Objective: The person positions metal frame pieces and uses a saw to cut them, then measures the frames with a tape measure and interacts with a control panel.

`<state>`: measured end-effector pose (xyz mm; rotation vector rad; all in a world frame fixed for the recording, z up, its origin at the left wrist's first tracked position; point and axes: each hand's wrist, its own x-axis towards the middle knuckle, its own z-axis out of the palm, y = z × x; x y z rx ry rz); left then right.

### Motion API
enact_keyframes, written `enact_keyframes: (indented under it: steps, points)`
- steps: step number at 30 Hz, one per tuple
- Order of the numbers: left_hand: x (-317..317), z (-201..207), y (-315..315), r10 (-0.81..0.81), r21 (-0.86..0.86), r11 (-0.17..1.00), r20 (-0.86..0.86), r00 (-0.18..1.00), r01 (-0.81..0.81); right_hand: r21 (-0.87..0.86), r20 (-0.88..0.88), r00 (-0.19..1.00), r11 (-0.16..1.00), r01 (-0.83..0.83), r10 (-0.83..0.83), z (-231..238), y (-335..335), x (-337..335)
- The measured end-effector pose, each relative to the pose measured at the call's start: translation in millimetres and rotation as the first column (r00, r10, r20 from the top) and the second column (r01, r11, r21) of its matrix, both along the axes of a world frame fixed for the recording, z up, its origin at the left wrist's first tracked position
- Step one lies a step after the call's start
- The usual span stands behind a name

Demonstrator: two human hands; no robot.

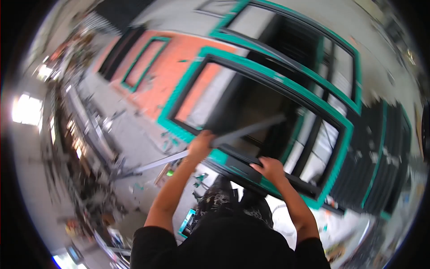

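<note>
A black rectangular window frame edged in green film (277, 80) lies in front of me. My left hand (201, 145) is closed round a long grey metal bar (248, 130) at the frame's near left. The bar slants across the frame's opening, blurred by motion, and its other end reaches down to the left. My right hand (271, 171) is closed over the frame's near rail, right of the middle; its fingertips are partly hidden. Beyond lies a second green-edged black frame (358, 67), overlapped by the first.
An orange-red board (172, 56) at the far left carries a small green frame (127, 85). Black profiles (358, 154) with green strips are stacked at the right. Metal lengths and clutter (87, 130) line the left side. Green scraps (200, 179) lie on the floor near my legs.
</note>
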<state>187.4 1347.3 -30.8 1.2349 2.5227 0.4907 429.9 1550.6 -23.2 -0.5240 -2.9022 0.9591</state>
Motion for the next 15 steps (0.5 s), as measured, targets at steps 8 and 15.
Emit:
enact_keyframes:
  steps: [8, 15]
  points:
    - [-16.3, 45.5, 6.9, -0.003, 0.006, 1.0, 0.136, 0.991, 0.002, -0.016, 0.239, 0.97, 0.999, 0.042, -0.037, 0.5, 3.9, -17.1]
    - [-14.4, 39.5, 9.9, 0.018, -0.063, 0.998, 0.12, 0.993, -0.011, 0.0, 0.183, 0.974, 0.991, 0.132, -0.13, -3.2, -3.6, -9.8]
